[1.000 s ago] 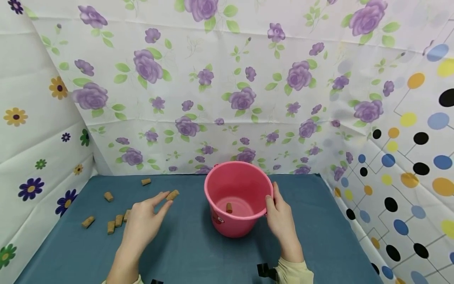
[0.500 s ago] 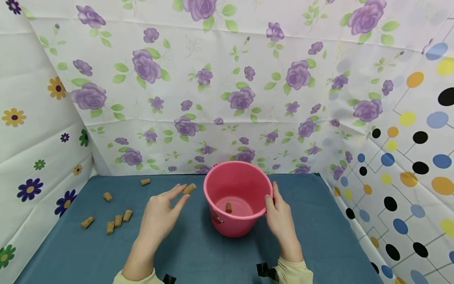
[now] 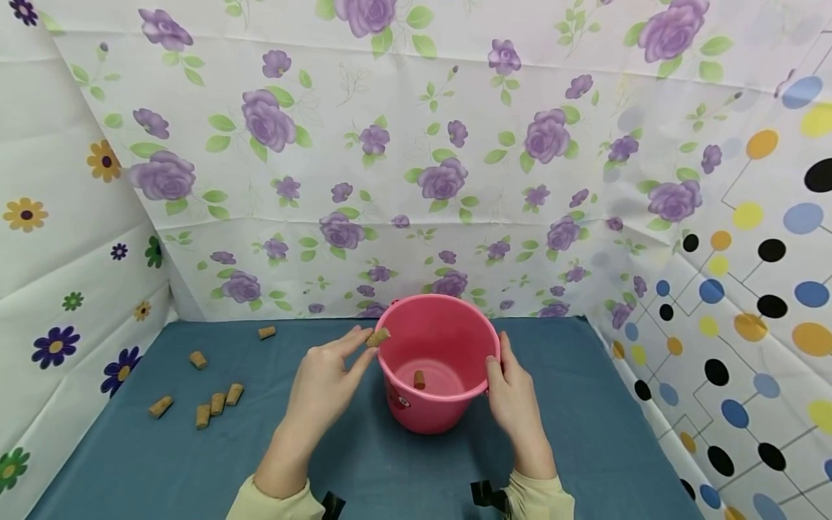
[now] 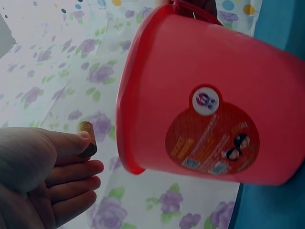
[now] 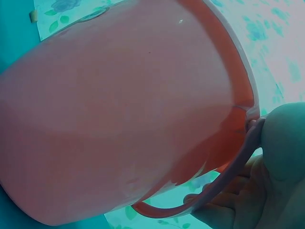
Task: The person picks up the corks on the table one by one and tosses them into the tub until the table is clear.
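Note:
A cork (image 3: 378, 337) is pinched between the thumb and fingers of my left hand (image 3: 321, 393), at the left rim of a pink bucket (image 3: 429, 417). In the left wrist view the cork (image 4: 87, 138) stands just off the rim, while the other fingers are loosely bent below it. My right hand (image 3: 516, 408) grips the bucket's right rim, thumb over the edge; in the right wrist view the handle (image 5: 221, 183) hangs beside the fingers. The bucket stands on the table, its mouth facing up. One cork (image 3: 419, 379) lies inside on the bottom.
Several corks lie on the left of the blue tablecloth (image 3: 572, 462), among them a far one (image 3: 266, 333) and a near one (image 3: 160, 406). A floral curtain (image 3: 403, 180) rises behind the table, with patterned sheets on both sides.
My left hand has carried the cork rightward from over the tablecloth to the bucket's left rim. The right hand and bucket have stayed in place.

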{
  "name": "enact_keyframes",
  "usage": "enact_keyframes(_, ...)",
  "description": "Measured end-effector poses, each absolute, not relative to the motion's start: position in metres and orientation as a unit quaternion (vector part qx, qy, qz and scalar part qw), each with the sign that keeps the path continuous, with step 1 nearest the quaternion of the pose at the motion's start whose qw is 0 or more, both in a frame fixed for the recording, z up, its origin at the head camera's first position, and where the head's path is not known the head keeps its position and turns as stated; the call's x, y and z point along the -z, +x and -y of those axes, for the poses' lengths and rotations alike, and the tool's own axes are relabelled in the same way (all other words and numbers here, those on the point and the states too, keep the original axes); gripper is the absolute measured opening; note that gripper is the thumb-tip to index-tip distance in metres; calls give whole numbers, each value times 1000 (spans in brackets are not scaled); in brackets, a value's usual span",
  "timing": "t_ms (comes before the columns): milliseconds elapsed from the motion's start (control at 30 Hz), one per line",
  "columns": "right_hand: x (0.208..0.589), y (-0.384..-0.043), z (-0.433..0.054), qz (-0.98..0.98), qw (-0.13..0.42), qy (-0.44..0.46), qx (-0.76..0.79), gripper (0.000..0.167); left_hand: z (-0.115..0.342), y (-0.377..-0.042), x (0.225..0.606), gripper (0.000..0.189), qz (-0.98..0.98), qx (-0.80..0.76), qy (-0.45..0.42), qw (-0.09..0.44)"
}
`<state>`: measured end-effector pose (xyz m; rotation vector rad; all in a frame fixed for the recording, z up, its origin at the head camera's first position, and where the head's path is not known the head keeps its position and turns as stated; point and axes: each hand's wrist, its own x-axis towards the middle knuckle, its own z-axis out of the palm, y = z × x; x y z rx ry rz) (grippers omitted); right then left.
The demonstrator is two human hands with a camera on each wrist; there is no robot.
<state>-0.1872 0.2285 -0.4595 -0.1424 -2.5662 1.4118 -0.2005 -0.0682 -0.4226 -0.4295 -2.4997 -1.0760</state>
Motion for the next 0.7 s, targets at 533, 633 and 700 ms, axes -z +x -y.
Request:
enact_keyframes(533,461,-188,-229,868,106,-50,-483,62,26,-207,413,46,902,340,-210,166)
enact_keyframes(633,461,-189,-229,869,107,-50,-481,62,18,-208,411,47,905,329,-222,155)
enact_keyframes(700,461,-189,-229,869,109,-49,-480,62,13,-209,411,46,907,323,-227,148)
